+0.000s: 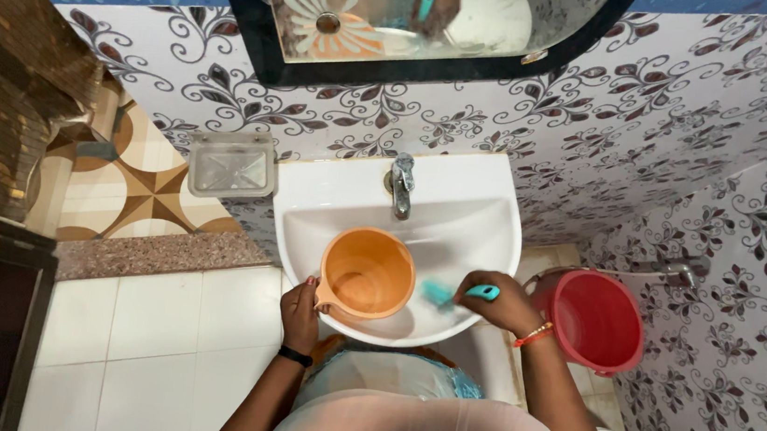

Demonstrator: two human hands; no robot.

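Fingers of the left hand (300, 309) curl around the handle of an orange plastic mug (367, 274), closed firmly enough that the mug is held tilted over the front part of the white washbasin (486, 218), its open mouth facing up toward the camera. A dark band sits on that wrist. The right hand (497, 303) is closed in a fist-like grip around the teal handle of a small brush (456, 293), whose bristled end points left and lies against the inner wall of the basin just beside the mug's rim; whether the bristles touch the mug itself cannot be told. An orange-red bangle circles the right wrist. A metal tap (400, 184) rises at the back of the basin, directly behind the mug. To the right of the basin, lower down, a red bucket (600, 323) stands on the floor under a wall tap. A clear soap dish (231, 165) is fixed to the patterned wall left of the basin, and a black-framed mirror (421, 22) hangs above.
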